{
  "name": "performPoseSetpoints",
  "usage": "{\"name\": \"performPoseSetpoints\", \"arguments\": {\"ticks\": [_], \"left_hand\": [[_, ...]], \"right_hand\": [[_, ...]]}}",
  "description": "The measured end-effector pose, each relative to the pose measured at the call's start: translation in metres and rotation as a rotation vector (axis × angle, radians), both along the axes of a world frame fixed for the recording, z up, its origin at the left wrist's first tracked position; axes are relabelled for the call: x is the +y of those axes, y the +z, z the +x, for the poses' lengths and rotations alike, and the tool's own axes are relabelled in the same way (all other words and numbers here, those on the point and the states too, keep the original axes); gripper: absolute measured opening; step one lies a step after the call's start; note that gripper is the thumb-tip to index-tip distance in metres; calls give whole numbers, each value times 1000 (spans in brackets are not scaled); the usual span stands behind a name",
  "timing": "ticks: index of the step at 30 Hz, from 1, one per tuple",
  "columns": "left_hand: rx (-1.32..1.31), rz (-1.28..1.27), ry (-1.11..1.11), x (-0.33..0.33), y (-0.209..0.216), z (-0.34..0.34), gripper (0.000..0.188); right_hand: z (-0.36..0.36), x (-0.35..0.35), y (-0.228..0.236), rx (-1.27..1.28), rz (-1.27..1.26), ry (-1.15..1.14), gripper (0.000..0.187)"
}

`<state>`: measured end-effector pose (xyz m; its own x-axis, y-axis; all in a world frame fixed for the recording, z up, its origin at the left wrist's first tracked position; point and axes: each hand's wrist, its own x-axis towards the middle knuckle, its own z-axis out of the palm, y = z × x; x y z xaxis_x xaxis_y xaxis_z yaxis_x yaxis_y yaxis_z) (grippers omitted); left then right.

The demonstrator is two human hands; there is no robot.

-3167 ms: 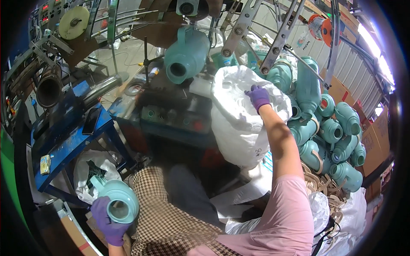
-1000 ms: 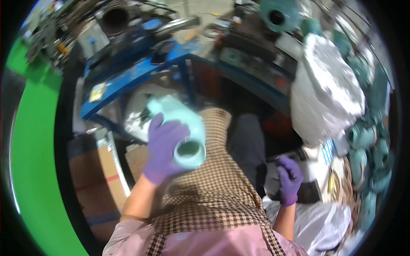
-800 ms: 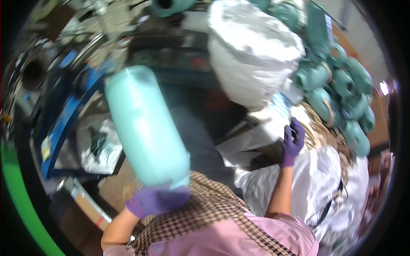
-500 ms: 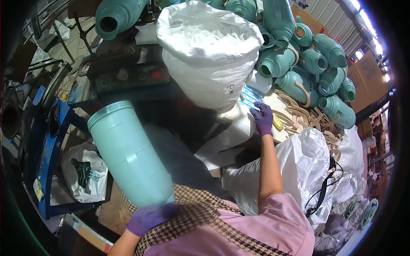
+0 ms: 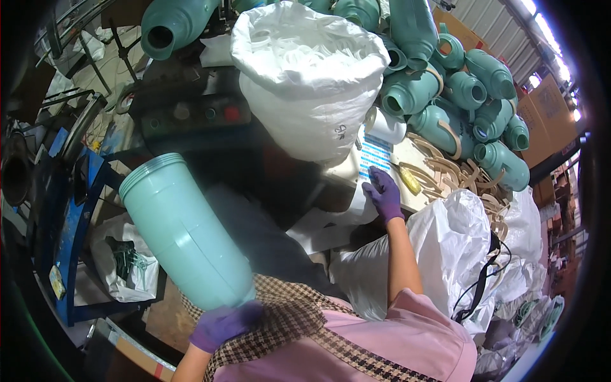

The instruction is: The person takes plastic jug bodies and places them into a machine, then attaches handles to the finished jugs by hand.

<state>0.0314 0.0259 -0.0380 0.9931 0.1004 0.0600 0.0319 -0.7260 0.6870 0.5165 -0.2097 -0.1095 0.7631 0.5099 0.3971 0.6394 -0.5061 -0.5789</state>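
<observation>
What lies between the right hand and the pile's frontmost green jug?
From the right hand outward, the head view shows a yellow object, then curved beige pieces.

A bulging white sack (image 5: 305, 121), its mouth open on a heap of pale plastic pieces (image 5: 299, 54), stands beside a dark control box (image 5: 191, 130) fitted with a red button (image 5: 231, 113). At left, a blue metal stand (image 5: 70, 235) rises near a white bag (image 5: 130, 290) holding dark green pieces (image 5: 124, 251). Across the workspace, beige curved handles (image 5: 449, 169) lie in a loose pile, a yellow tool (image 5: 410, 181) just beside them, near crumpled white plastic bags (image 5: 445, 229) with a black strap (image 5: 474, 302). A brown cardboard carton (image 5: 547, 127) sits farther right, near a ribbed wall (image 5: 493, 25), as bright lights (image 5: 548, 28) glow at upper right
</observation>
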Motion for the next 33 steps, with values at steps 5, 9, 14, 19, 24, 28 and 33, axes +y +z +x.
{"name": "performPoseSetpoints", "arguments": {"ticks": [5, 9, 14, 19, 24, 28, 33], "left_hand": [[-26, -153, -34, 0, -30, -10, 38], [-68, -10, -83, 5, -22, -4, 38], [-58, -86, -69, 3, -11, 1, 27], [13, -50, 18, -4, -12, -1, 25], [424, -1672, 376, -2, 9, 17, 62], [449, -1544, 254, 0, 12, 19, 60], [453, -1865, 96, -3, -14, 8, 59]], "right_hand": [[22, 11, 15, 43, -45, -54, 29], [42, 6, -7, 225, 157, -87, 30], [30, 13, 7, 222, 83, -184, 24], [-23, 36, 48, -563, -43, -14, 15], [-125, 134, 122, 265, 470, 431, 14], [-163, 230, 157, 543, 313, 933, 17], [-186, 284, 163, 674, 55, 1079, 12]]}}
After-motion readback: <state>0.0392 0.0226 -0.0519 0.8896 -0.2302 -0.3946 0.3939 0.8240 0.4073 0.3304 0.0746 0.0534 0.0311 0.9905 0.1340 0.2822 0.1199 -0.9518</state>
